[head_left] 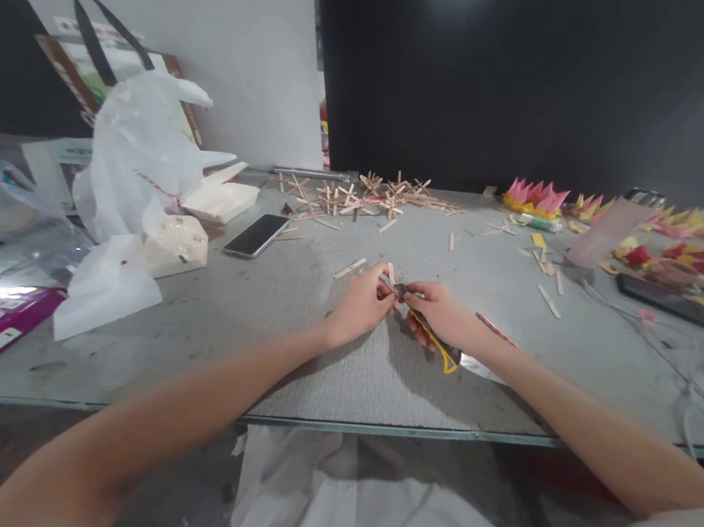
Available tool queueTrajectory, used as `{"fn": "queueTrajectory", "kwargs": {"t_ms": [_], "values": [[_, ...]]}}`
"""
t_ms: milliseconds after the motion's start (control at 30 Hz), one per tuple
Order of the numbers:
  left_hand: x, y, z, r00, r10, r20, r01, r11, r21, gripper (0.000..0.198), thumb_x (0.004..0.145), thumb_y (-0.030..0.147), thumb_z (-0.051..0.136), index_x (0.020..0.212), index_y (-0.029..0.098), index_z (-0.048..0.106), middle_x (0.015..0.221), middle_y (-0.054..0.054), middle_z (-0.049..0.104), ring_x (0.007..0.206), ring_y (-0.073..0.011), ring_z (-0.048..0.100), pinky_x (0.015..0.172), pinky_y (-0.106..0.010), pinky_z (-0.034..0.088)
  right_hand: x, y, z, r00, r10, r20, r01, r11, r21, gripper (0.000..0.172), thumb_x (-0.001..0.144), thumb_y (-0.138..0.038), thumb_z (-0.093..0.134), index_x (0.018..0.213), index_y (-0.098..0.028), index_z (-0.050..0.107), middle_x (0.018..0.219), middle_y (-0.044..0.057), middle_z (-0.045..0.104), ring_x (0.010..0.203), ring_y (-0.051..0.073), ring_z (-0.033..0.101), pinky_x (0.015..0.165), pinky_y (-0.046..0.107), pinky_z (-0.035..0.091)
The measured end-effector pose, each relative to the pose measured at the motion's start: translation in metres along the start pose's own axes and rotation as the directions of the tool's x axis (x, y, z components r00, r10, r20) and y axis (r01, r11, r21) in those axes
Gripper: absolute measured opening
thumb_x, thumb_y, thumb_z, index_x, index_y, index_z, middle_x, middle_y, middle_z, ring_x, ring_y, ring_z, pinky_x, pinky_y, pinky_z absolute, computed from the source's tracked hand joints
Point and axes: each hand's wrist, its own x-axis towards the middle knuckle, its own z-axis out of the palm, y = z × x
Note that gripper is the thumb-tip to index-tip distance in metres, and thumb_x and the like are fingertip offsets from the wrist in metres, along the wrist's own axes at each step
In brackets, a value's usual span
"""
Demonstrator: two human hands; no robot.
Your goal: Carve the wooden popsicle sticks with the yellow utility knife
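Over the middle of the grey table, my right hand (433, 309) is wrapped round a yellow-and-black utility knife (449, 357). Its blade end points left, towards my other hand. My left hand (363, 302) is pinched on a small wooden craft stick (390, 275), whose top shows above the fingertips. The knife's tip meets or nearly meets the stick; the fingers hide the exact contact. Just left of my left hand lies a loose craft stick (349, 268). Beyond the hands, a pile of craft sticks (393, 198), some crossed together, spreads along the back.
To the left are a phone (256, 235), a white plastic bag (138, 140), an open food box (221, 200) and a purple packet (3, 321). On the right stand a pink bottle (609, 232), folded paper flowers (535, 198), a dark phone (668, 302) and cables.
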Motion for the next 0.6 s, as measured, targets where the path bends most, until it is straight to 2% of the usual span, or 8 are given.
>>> {"fn": "queueTrajectory", "kwargs": {"t_ms": [100, 233, 300, 400, 433, 500, 567, 600], "values": [[0.0, 0.001, 0.0, 1.0, -0.009, -0.009, 0.009, 1.0, 0.0, 0.024, 0.087, 0.006, 0.061, 0.103, 0.023, 0.058, 0.07, 0.005, 0.069, 0.064, -0.0137, 0.07, 0.062, -0.023, 0.05, 0.0, -0.001, 0.001, 1.0, 0.015, 0.0, -0.015, 0.999, 0.03, 0.019, 0.107, -0.02, 0.044, 0.091, -0.022, 0.053, 0.053, -0.007, 0.055, 0.035, 0.011, 0.054, 0.03, 0.02, 0.039], [0.002, 0.002, 0.001, 0.999, -0.038, 0.007, 0.038, 0.999, -0.006, 0.025, 0.088, 0.006, 0.062, 0.106, 0.024, 0.059, 0.071, 0.006, 0.069, 0.064, -0.0138, 0.07, 0.063, -0.024, 0.051, 0.0, -0.001, 0.001, 0.998, -0.025, -0.054, 0.021, 0.996, -0.082, 0.018, 0.107, -0.021, 0.045, 0.092, -0.023, 0.054, 0.054, -0.006, 0.056, 0.035, 0.012, 0.055, 0.031, 0.021, 0.039], [0.003, 0.001, 0.0, 0.998, -0.056, -0.008, 0.057, 0.998, 0.02, 0.031, 0.088, 0.008, 0.065, 0.115, 0.023, 0.058, 0.072, 0.005, 0.07, 0.066, -0.0142, 0.07, 0.066, -0.025, 0.051, -0.001, -0.002, -0.003, 0.991, -0.073, -0.108, 0.054, 0.985, -0.166, 0.018, 0.108, -0.023, 0.044, 0.094, -0.023, 0.055, 0.055, -0.006, 0.056, 0.035, 0.012, 0.054, 0.031, 0.022, 0.037], [0.006, 0.0, -0.005, 0.996, -0.085, -0.034, 0.088, 0.992, 0.087, 0.055, 0.087, 0.012, 0.07, 0.137, 0.023, 0.05, 0.073, 0.006, 0.07, 0.066, -0.015, 0.069, 0.068, -0.026, 0.05, -0.005, -0.004, -0.014, 0.976, -0.183, -0.118, 0.136, 0.935, -0.328, 0.019, 0.109, -0.028, 0.044, 0.098, -0.023, 0.059, 0.06, -0.005, 0.058, 0.037, 0.011, 0.053, 0.035, 0.022, 0.036], [0.006, 0.0, -0.008, 0.996, -0.089, -0.012, 0.09, 0.991, 0.102, 0.061, 0.086, 0.012, 0.071, 0.141, 0.023, 0.048, 0.073, 0.006, 0.071, 0.067, -0.0153, 0.069, 0.069, -0.026, 0.05, -0.006, -0.004, -0.019, 0.97, -0.231, -0.076, 0.183, 0.898, -0.4, 0.021, 0.11, -0.031, 0.043, 0.102, -0.023, 0.061, 0.062, -0.004, 0.06, 0.04, 0.011, 0.054, 0.038, 0.023, 0.037], [0.008, -0.001, -0.015, 0.991, -0.084, 0.102, 0.072, 0.99, 0.121, 0.062, 0.085, 0.012, 0.07, 0.142, 0.022, 0.048, 0.073, 0.005, 0.071, 0.067, -0.0157, 0.068, 0.069, -0.027, 0.049, -0.008, -0.006, -0.03, 0.941, -0.338, -0.001, 0.278, 0.777, -0.565, 0.028, 0.112, -0.036, 0.042, 0.118, -0.022, 0.065, 0.068, -0.002, 0.066, 0.049, 0.012, 0.06, 0.048, 0.023, 0.041], [0.009, -0.002, -0.021, 0.967, -0.065, 0.245, 0.03, 0.989, 0.145, 0.051, 0.085, 0.014, 0.068, 0.134, 0.022, 0.056, 0.074, 0.003, 0.073, 0.067, -0.016, 0.067, 0.067, -0.027, 0.047, -0.009, -0.007, -0.041, 0.905, -0.424, 0.034, 0.312, 0.607, -0.731, 0.036, 0.113, -0.039, 0.042, 0.135, -0.022, 0.065, 0.073, 0.001, 0.072, 0.059, 0.015, 0.065, 0.058, 0.025, 0.043], [0.01, -0.002, -0.024, 0.953, -0.055, 0.297, 0.006, 0.986, 0.164, 0.042, 0.085, 0.016, 0.068, 0.127, 0.022, 0.062, 0.075, 0.002, 0.073, 0.066, -0.0161, 0.067, 0.065, -0.027, 0.046, -0.01, -0.008, -0.046, 0.891, -0.453, 0.041, 0.303, 0.524, -0.796, 0.038, 0.113, -0.038, 0.042, 0.14, -0.023, 0.064, 0.083, 0.004, 0.077, 0.066, 0.017, 0.068, 0.061, 0.026, 0.043]]}}
